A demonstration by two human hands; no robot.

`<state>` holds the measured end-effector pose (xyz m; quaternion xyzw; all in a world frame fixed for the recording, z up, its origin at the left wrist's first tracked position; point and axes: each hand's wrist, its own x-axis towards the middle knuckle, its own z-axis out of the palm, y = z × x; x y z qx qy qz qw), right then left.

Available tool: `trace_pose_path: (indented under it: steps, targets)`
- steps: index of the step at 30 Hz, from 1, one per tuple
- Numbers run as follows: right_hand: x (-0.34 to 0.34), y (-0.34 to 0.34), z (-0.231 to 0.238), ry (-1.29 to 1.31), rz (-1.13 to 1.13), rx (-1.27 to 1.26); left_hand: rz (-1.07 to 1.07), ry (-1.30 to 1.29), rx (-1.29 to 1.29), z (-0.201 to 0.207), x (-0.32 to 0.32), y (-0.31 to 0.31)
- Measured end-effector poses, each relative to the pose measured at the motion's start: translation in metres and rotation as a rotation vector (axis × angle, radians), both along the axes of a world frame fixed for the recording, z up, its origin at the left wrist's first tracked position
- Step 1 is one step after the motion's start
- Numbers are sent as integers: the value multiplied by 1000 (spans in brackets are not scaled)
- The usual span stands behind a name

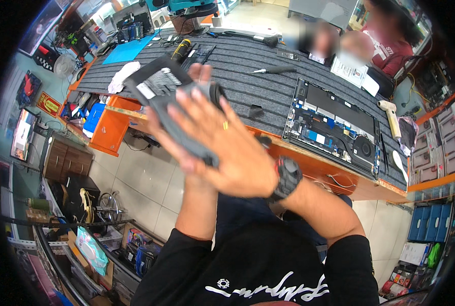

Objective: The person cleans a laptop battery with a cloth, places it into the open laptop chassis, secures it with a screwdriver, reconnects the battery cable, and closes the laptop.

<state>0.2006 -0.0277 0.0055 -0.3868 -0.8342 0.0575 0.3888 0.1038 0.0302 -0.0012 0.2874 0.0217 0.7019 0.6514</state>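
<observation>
My left hand [164, 140] holds a flat black pack [158, 81] with a white printed label, tilted above the near edge of the bench. Its fingertips show past the pack's far side. A soft-looking grey layer [181, 136] covers part of the pack. Over that lies my right hand [230, 145], its fingers stretched out flat across the top and slightly blurred. It hides much of the pack. To the right, an opened laptop [334, 127] rests on the bench with its circuit board, dark battery and round fan exposed.
A ribbed grey mat [237, 56] covers the bench. On it are a screwdriver [278, 69], a white cloth [124, 77], a yellow-and-black tool [181, 50] and a small dark piece [256, 110]. A cream-handled tool [390, 120] lies beyond the laptop. Someone in maroon [393, 46] sits across the bench.
</observation>
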Motion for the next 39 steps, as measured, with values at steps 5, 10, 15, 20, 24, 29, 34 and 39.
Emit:
trace_pose_path:
  steps: [5, 10, 15, 20, 24, 29, 34, 39]
  targets:
    - [16, -52, -17, -22, 197, -296, -1, -171, 16, -14, -44, 45]
    - [71, -98, -21, 1041, -114, -692, -229, -336, 112, -21, -65, 51]
    - [135, -85, -10, 1583, 36, -276, -368, -172, -3, -26, -50, 40]
    - [141, -77, -12, 968, -222, -132, -509, 250, -280, -46, -43, 31]
    - [81, -42, 5, -429, -20, 196, -146, 472, -285, -26, -25, -13]
    - [83, 5, 17, -375, -249, 200, -244, 430, -194, -41, -33, -10]
    - [86, 38, 11, 763, -236, -301, -81, 449, -373, -54, -65, -17]
    - [56, 98, 7, 938, -93, -627, 7, 389, -482, -68, -106, -20]
